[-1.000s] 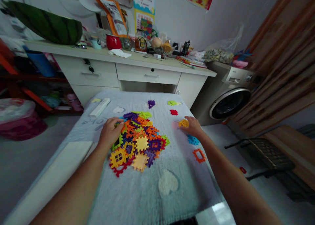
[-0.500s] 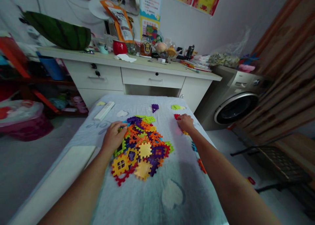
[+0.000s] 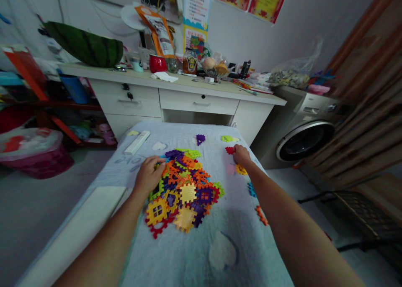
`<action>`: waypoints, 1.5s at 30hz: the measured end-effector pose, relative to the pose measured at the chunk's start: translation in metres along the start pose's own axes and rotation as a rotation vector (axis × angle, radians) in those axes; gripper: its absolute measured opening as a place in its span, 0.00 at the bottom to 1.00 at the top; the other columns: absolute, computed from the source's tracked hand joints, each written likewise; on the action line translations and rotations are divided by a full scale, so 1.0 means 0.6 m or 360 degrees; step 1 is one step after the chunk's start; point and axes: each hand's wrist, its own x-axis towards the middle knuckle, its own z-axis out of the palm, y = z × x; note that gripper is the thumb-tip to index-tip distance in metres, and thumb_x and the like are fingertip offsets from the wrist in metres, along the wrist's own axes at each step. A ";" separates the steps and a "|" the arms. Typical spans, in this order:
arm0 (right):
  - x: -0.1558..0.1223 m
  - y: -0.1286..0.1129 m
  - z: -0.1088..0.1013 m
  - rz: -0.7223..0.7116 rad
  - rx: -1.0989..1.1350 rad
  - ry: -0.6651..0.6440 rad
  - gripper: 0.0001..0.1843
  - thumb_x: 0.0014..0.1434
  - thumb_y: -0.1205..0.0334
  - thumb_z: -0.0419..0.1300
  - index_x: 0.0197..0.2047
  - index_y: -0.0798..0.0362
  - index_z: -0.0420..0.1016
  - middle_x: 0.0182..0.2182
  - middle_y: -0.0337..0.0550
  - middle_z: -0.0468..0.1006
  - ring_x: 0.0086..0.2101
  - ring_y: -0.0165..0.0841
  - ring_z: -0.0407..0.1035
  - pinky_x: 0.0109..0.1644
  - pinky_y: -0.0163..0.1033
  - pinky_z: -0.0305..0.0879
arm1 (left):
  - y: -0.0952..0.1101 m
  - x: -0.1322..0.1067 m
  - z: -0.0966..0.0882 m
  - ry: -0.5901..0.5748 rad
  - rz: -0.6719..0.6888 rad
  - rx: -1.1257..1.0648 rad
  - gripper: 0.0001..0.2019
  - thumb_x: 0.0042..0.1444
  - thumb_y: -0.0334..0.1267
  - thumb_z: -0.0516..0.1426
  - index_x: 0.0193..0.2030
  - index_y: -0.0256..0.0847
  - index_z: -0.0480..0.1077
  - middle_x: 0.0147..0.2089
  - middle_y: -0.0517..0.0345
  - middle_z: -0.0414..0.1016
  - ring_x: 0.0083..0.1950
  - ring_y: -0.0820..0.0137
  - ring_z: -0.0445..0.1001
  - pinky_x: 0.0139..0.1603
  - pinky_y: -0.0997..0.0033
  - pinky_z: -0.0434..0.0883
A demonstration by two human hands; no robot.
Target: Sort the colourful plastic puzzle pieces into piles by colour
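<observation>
A heap of flat plastic interlocking building pieces in yellow, orange, purple, green and red lies on a blue cloth-covered table. My left hand rests against the heap's left edge, thumb and forefinger apart; its other fingertips are hidden. On the right side, my right hand pinches the edge of a red interlocking piece at the cloth. Near it lie a light green piece, a yellow piece, a blue piece and an orange piece. A purple triangular piece sits beyond the heap.
A white bar-shaped object lies at the table's far left. Behind stands a white desk bearing a cut watermelon, jars and papers. To the right are a washing machine and a dark rack-like seat.
The view has shifted slightly. My right hand has drawn a little back from the red piece, uncovering more of the yellow one. My left hand stays at the heap.
</observation>
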 end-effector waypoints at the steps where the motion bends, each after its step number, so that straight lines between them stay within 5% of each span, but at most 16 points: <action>1: 0.002 0.005 -0.001 -0.0002 0.0024 0.0024 0.13 0.63 0.62 0.53 0.48 0.55 0.72 0.48 0.54 0.76 0.46 0.40 0.69 0.45 0.39 0.62 | 0.001 0.000 0.000 0.0004 0.0001 -0.0004 0.17 0.53 0.48 0.52 0.40 0.42 0.76 0.50 0.50 0.72 0.55 0.60 0.70 0.62 0.57 0.65; 6: -0.015 0.044 -0.018 -0.0013 0.0093 0.0048 0.23 0.59 0.52 0.60 0.56 0.53 0.69 0.53 0.55 0.72 0.50 0.42 0.69 0.51 0.43 0.63 | -0.001 0.000 0.000 -0.0002 -0.0001 0.0002 0.17 0.53 0.48 0.52 0.40 0.42 0.76 0.50 0.50 0.72 0.55 0.60 0.70 0.62 0.57 0.65; 12: -0.083 0.087 -0.030 -0.0188 0.0016 -0.0397 0.47 0.46 0.42 0.69 0.64 0.54 0.62 0.57 0.60 0.67 0.55 0.49 0.65 0.57 0.49 0.60 | -0.003 0.001 0.002 -0.0009 0.0002 -0.0003 0.17 0.53 0.48 0.52 0.40 0.42 0.75 0.50 0.50 0.72 0.55 0.60 0.70 0.62 0.58 0.65; 18: -0.102 0.080 -0.024 -0.0459 0.0060 -0.0267 0.26 0.50 0.53 0.68 0.52 0.51 0.75 0.47 0.51 0.74 0.46 0.40 0.69 0.52 0.41 0.62 | -0.007 0.001 0.005 0.0041 0.0045 -0.0006 0.17 0.54 0.49 0.52 0.40 0.42 0.75 0.48 0.51 0.72 0.54 0.60 0.70 0.61 0.58 0.65; 24: -0.080 0.058 -0.022 -0.0372 0.0151 -0.0143 0.18 0.52 0.58 0.65 0.48 0.52 0.78 0.44 0.48 0.76 0.42 0.37 0.71 0.46 0.36 0.64 | -0.009 0.002 0.005 0.0029 0.0038 0.0015 0.16 0.54 0.48 0.52 0.40 0.42 0.76 0.49 0.51 0.72 0.54 0.60 0.71 0.61 0.59 0.66; 28: -0.073 0.047 -0.014 -0.0343 0.0095 -0.0150 0.20 0.53 0.56 0.65 0.50 0.51 0.77 0.46 0.49 0.76 0.44 0.38 0.71 0.49 0.37 0.63 | -0.009 0.002 0.004 0.0011 0.0029 0.0024 0.17 0.54 0.48 0.52 0.41 0.42 0.76 0.50 0.50 0.72 0.55 0.60 0.70 0.61 0.59 0.65; 34: -0.097 0.068 -0.039 -0.0302 0.0179 -0.0186 0.39 0.53 0.50 0.67 0.64 0.52 0.63 0.56 0.55 0.70 0.54 0.43 0.66 0.58 0.45 0.60 | -0.009 0.001 0.003 0.0002 0.0027 0.0037 0.18 0.54 0.49 0.52 0.41 0.41 0.76 0.49 0.50 0.72 0.55 0.59 0.70 0.62 0.58 0.65; 41: -0.190 0.116 -0.088 -0.0315 0.0037 -0.0664 0.42 0.44 0.49 0.71 0.60 0.53 0.65 0.52 0.56 0.70 0.50 0.46 0.68 0.54 0.46 0.63 | -0.008 0.003 0.003 0.0007 0.0031 0.0045 0.17 0.53 0.49 0.51 0.40 0.42 0.76 0.49 0.50 0.72 0.54 0.59 0.71 0.61 0.59 0.66; 45: -0.233 0.117 -0.080 -0.0389 0.0008 -0.0609 0.32 0.45 0.53 0.70 0.53 0.54 0.71 0.48 0.53 0.70 0.46 0.42 0.69 0.50 0.41 0.64 | -0.007 0.004 0.004 0.0008 0.0033 0.0064 0.18 0.52 0.48 0.51 0.39 0.41 0.76 0.48 0.50 0.73 0.53 0.58 0.71 0.60 0.58 0.66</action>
